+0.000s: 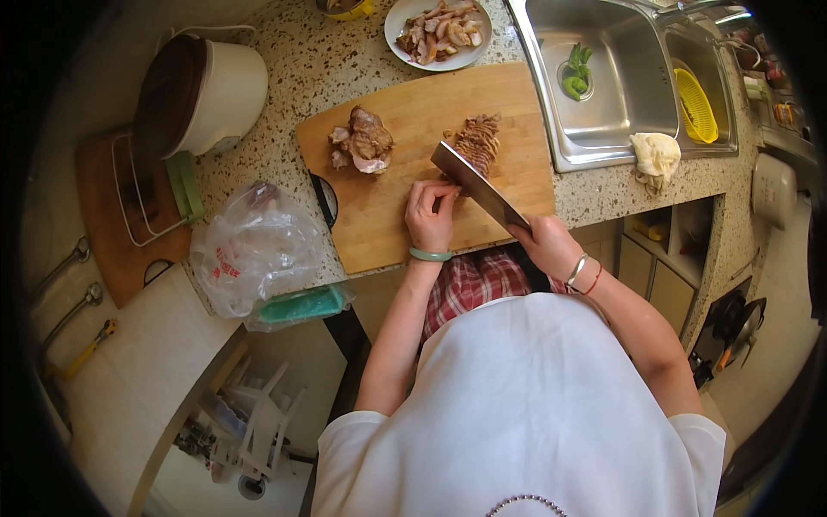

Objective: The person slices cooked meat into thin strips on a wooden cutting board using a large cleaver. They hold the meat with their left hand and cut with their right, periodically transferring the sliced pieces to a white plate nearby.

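My right hand (549, 247) is wrapped round the handle of a cleaver (476, 183). Its broad blade slants up to the left across the near end of a row of thinly sliced brown meat (479, 142) on the wooden cutting board (413, 99). My left hand (430, 213) is closed, its fingers curled and pressed together at the unsliced end of this meat, right beside the blade. The blade and my fingers mostly hide that end. A larger chunk of cooked meat (369, 140), with small bits at its side, lies on the board's left half.
Behind the board stands a white plate of cut meat (441, 34). To the right, a steel sink (603, 52) holds green vegetables (576, 73); a cloth (656, 158) hangs on its edge. At left are a plastic bag (258, 246) and a rice cooker (226, 96).
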`<act>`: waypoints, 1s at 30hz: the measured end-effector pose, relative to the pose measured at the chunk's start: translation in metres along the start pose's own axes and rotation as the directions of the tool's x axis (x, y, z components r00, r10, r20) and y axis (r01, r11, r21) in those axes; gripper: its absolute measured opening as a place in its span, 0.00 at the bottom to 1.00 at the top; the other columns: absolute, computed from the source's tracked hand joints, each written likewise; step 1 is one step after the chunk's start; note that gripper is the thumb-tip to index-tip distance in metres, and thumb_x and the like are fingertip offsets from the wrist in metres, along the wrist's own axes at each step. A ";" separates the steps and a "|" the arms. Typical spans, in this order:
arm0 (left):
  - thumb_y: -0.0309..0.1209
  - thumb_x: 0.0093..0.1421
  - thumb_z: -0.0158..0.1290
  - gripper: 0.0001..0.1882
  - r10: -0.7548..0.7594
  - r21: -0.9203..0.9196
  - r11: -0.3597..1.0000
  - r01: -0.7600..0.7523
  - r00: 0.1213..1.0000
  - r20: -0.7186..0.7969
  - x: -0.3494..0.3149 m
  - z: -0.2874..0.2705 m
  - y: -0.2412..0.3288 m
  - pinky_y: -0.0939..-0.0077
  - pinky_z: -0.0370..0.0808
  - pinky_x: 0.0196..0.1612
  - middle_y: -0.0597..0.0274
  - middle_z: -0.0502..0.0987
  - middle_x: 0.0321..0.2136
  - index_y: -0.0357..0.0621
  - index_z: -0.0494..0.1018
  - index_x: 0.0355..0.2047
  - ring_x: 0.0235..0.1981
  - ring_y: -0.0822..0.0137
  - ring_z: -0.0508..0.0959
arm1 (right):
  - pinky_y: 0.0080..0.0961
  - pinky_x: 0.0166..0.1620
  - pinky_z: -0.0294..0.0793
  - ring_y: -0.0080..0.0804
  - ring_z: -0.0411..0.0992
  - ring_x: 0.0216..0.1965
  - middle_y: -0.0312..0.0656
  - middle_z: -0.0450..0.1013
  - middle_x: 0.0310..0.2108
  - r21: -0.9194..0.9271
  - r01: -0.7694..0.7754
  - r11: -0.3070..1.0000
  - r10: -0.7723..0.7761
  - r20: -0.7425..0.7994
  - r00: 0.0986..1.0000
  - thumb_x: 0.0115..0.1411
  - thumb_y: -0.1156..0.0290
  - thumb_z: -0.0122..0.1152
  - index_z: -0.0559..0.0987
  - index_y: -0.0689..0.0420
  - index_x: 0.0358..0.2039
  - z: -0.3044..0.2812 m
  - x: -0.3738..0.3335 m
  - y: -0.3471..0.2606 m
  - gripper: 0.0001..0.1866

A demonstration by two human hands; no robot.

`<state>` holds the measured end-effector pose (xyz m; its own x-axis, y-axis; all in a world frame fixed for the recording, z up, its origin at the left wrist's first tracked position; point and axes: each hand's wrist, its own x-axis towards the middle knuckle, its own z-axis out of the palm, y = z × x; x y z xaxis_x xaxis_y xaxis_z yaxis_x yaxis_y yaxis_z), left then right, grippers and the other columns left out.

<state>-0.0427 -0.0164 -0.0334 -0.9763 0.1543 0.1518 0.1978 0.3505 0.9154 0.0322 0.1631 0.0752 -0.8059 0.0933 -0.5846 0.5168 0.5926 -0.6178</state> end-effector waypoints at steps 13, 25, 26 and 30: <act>0.21 0.51 0.63 0.07 0.001 -0.025 1.000 0.001 0.999 0.045 -0.001 -0.004 -0.004 0.68 0.74 0.36 0.59 0.76 0.29 0.41 0.74 0.26 0.32 0.59 0.77 | 0.48 0.32 0.71 0.62 0.72 0.28 0.63 0.72 0.23 0.065 0.070 0.995 -0.067 -0.044 0.997 0.63 0.65 0.58 0.78 0.66 0.28 0.031 0.046 0.003 0.15; 0.23 0.53 0.64 0.14 -0.164 -0.036 0.986 0.165 0.986 0.021 -0.003 0.006 0.010 0.73 0.74 0.39 0.58 0.73 0.39 0.41 0.74 0.40 0.36 0.66 0.75 | 0.29 0.20 0.66 0.33 0.62 0.12 0.45 0.68 0.13 0.220 0.039 0.975 -0.035 -0.022 0.999 0.64 0.64 0.60 0.78 0.64 0.28 -0.024 0.022 0.029 0.14; 0.23 0.52 0.64 0.17 -0.186 -0.014 0.982 0.186 0.982 0.017 -0.003 0.003 0.019 0.73 0.74 0.39 0.59 0.73 0.41 0.41 0.74 0.43 0.37 0.66 0.75 | 0.26 0.18 0.63 0.28 0.61 0.12 0.40 0.67 0.12 0.345 -0.087 0.935 0.077 0.042 0.996 0.64 0.64 0.60 0.78 0.64 0.28 -0.038 0.021 0.024 0.15; 0.30 0.45 0.70 0.45 -0.203 0.245 0.954 0.174 0.975 0.095 -0.004 0.003 0.034 0.64 0.74 0.49 0.55 0.65 0.53 0.48 0.60 0.63 0.50 0.57 0.72 | 0.21 0.13 0.56 0.17 0.57 0.10 0.30 0.60 0.12 0.491 -0.253 0.834 0.222 0.121 0.968 0.66 0.63 0.60 0.72 0.60 0.24 -0.073 0.029 0.039 0.17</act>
<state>-0.0324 -0.0025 -0.0042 -0.9832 0.1674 -0.0732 0.0400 0.5879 0.8080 0.0076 0.2475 0.0725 -0.6302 0.1252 -0.7662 0.7762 0.0773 -0.6258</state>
